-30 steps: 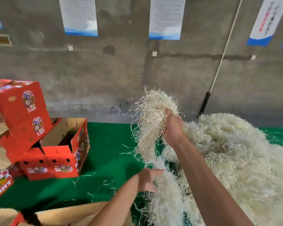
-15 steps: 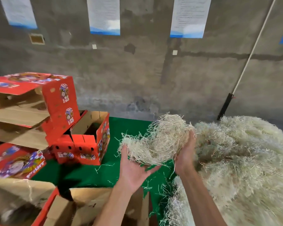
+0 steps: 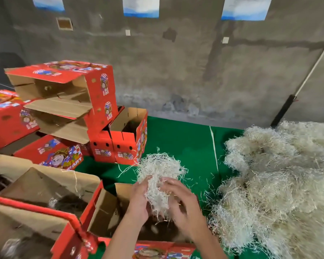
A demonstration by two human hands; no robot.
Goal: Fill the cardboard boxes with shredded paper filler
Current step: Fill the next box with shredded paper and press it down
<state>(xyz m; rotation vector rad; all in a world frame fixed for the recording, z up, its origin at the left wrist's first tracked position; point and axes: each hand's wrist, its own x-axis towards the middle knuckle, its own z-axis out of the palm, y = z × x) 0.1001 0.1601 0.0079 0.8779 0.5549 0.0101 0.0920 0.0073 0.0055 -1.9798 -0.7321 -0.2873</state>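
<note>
holding a clump of shredded paper filler [image 3: 160, 176] between them, the left hand [image 3: 139, 200] and right hand [image 3: 183, 204] curl their fingers around its lower end, directly over the open cardboard box [image 3: 108, 210] nearest the camera. the clump is pale, wiry and tangled, its long axis roughly upright, bushy end pointing away. right, a large filler heap [image 3: 281, 184] lies on green matting [image 3: 178, 143]. beyond, stacked red boxes [image 3: 94, 101] stand near a grey wall [image 3: 176, 71].

red box [image 3: 53, 153] reads "fruit" (partly)
</note>
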